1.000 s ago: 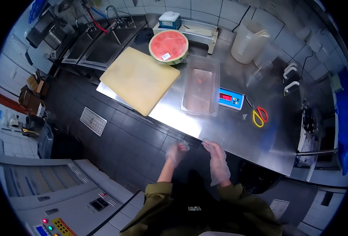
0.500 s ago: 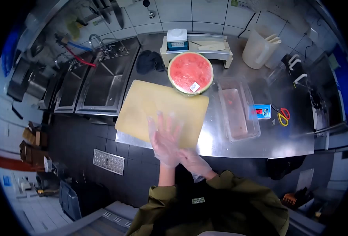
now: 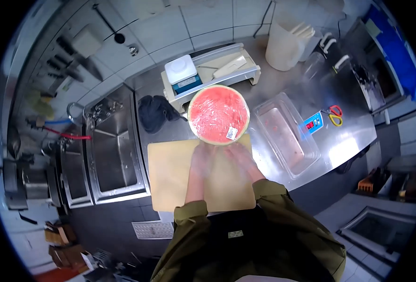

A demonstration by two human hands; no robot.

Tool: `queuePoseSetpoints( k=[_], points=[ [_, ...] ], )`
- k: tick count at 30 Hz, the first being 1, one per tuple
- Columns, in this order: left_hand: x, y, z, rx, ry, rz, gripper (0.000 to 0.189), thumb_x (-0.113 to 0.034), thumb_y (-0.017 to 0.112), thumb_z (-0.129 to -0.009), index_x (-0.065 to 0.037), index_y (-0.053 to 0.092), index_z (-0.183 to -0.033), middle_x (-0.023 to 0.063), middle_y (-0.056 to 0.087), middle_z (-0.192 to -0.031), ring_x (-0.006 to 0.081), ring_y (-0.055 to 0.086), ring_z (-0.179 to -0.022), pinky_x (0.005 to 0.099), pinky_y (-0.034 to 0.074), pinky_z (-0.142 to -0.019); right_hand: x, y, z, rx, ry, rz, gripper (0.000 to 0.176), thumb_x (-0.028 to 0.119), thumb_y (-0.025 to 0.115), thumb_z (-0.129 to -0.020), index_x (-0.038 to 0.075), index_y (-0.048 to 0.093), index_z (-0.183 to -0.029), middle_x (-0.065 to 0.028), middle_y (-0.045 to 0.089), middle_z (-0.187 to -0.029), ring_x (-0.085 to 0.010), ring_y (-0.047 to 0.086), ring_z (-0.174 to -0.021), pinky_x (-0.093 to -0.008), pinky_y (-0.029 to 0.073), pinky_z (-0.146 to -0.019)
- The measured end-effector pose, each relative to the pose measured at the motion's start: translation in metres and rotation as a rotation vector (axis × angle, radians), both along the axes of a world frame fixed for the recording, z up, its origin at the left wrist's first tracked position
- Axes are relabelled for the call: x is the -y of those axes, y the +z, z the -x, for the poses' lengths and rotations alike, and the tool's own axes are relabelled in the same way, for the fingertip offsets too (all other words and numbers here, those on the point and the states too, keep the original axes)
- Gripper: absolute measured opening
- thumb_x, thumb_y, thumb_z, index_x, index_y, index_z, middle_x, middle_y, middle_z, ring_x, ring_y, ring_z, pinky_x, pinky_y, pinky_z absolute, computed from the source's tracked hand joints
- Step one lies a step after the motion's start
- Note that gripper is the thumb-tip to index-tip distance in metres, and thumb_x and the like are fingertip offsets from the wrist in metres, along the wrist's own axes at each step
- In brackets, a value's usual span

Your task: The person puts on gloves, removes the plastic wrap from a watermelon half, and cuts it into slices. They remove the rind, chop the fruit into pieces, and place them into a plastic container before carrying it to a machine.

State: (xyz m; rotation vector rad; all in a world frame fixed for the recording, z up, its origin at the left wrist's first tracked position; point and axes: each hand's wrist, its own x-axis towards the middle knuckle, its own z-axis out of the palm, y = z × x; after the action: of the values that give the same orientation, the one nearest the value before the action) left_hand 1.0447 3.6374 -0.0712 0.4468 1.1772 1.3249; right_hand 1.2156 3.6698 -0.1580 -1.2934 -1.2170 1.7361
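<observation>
Your left hand [image 3: 202, 157] and your right hand [image 3: 240, 156] are side by side, with a small gap between them, over the yellow cutting board [image 3: 169, 181]. The half watermelon [image 3: 219, 113] is just past your fingertips, straight ahead, in front of the gap. Its red side faces up under shiny wrap, and its little white label [image 3: 232, 133] is close to your right hand. Your fingers reach the near edge of the melon, but they are blurry, so I can't tell how far they are open or if they have hold of it. To the right of your right hand is a clear tub [image 3: 283, 134], and farther right is a blue scale [image 3: 313, 123]. Ahead and to the left of your left hand lies a dark cloth [image 3: 155, 114].
</observation>
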Motion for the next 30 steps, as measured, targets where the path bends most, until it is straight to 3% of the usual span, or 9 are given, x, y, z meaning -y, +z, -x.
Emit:
queuePoseSetpoints(
  k=[3,7,14,17,21,23,26,27,30],
  points=[
    [0.02,-0.005,0.016,-0.266,-0.255,0.044,0.025,-0.023,0.044,-0.102,-0.004,0.052,-0.116,0.0044,0.061,-0.114,0.018,0.058,-0.107,0.0364,0.046,-0.09,0.007,-0.01,0.01,-0.121,-0.094,0.116,0.016,0.022,0.059,-0.097,0.007,0.057,-0.092,0.0007,0.058,-0.081,-0.0116,0.057,-0.074,-0.0289,0.049,-0.072],
    [0.032,-0.006,0.013,0.202,-0.079,-0.052,0.015,-0.019,0.044,-0.104,-0.01,0.056,-0.105,0.0015,0.06,-0.097,0.0145,0.057,-0.095,0.0341,0.047,-0.088,0.016,0.091,0.011,-0.017,-0.181,0.24,0.013,0.017,0.057,-0.096,0.008,0.056,-0.087,0.0004,0.055,-0.077,-0.0103,0.051,-0.067,-0.0273,0.043,-0.064],
    [0.02,0.062,0.018,0.801,0.116,-0.38,0.01,-0.022,0.056,-0.099,-0.013,0.056,-0.1,-0.0004,0.058,-0.091,0.0118,0.056,-0.09,0.0316,0.044,-0.091,0.026,0.131,0.017,-0.459,-0.551,0.042,0.009,0.01,0.055,-0.095,0.007,0.054,-0.087,0.0001,0.053,-0.077,-0.0099,0.051,-0.073,-0.0255,0.04,-0.07],
    [-0.018,0.084,0.046,0.608,0.249,-0.441,0.009,-0.019,0.056,-0.099,-0.01,0.057,-0.101,0.0011,0.058,-0.095,0.0124,0.056,-0.092,0.0322,0.044,-0.092,-0.003,0.163,0.019,-0.42,-0.626,0.004,0.008,0.008,0.055,-0.095,0.007,0.054,-0.087,0.0,0.053,-0.077,-0.0102,0.051,-0.075,-0.0254,0.039,-0.072],
    [-0.067,0.091,0.066,0.029,0.045,-0.584,0.023,-0.022,0.06,-0.096,-0.007,0.057,-0.112,0.0058,0.059,-0.113,0.0181,0.057,-0.102,0.0343,0.044,-0.094,-0.043,0.189,0.028,-0.453,-0.576,0.084,0.007,0.006,0.056,-0.094,0.007,0.055,-0.087,0.0003,0.053,-0.078,-0.0106,0.051,-0.075,-0.0258,0.04,-0.073],
    [-0.078,0.082,0.053,-1.117,-0.018,-0.572,0.039,-0.032,0.069,-0.088,-0.004,0.059,-0.114,0.0094,0.063,-0.114,0.0235,0.061,-0.105,0.0389,0.047,-0.091,-0.057,0.196,0.031,-0.467,-0.517,0.047,0.007,0.006,0.057,-0.093,0.007,0.056,-0.087,0.0007,0.054,-0.078,-0.0102,0.051,-0.075,-0.0253,0.041,-0.073],
    [-0.075,0.152,0.031,-1.315,-0.425,-0.158,0.033,-0.027,0.075,-0.083,-0.005,0.064,-0.106,0.0083,0.067,-0.099,0.0207,0.064,-0.094,0.0368,0.05,-0.084,-0.069,0.209,0.037,-0.443,-0.51,-0.004,0.006,0.006,0.058,-0.093,0.007,0.057,-0.087,0.0011,0.055,-0.079,-0.0089,0.052,-0.074,-0.0238,0.042,-0.071],
    [-0.072,0.112,0.039,-1.546,-0.299,-0.263,0.019,-0.015,0.076,-0.083,-0.006,0.066,-0.097,0.0068,0.068,-0.089,0.0161,0.064,-0.086,0.0325,0.051,-0.079,-0.074,0.212,0.041,-0.395,-0.532,-0.006,0.006,0.006,0.059,-0.093,0.007,0.058,-0.087,0.0012,0.056,-0.079,-0.0084,0.052,-0.073,-0.0233,0.042,-0.07],
    [-0.076,0.082,0.061,-0.852,-0.239,-0.268,0.026,-0.024,0.081,-0.078,-0.004,0.066,-0.084,0.0078,0.065,-0.081,0.0181,0.06,-0.083,0.0324,0.047,-0.076,-0.085,0.206,0.036,-0.181,-0.473,-0.177,0.009,0.011,0.06,-0.092,0.004,0.062,-0.088,-0.0011,0.06,-0.079,-0.0107,0.055,-0.074,-0.0261,0.044,-0.071]
  ],
)
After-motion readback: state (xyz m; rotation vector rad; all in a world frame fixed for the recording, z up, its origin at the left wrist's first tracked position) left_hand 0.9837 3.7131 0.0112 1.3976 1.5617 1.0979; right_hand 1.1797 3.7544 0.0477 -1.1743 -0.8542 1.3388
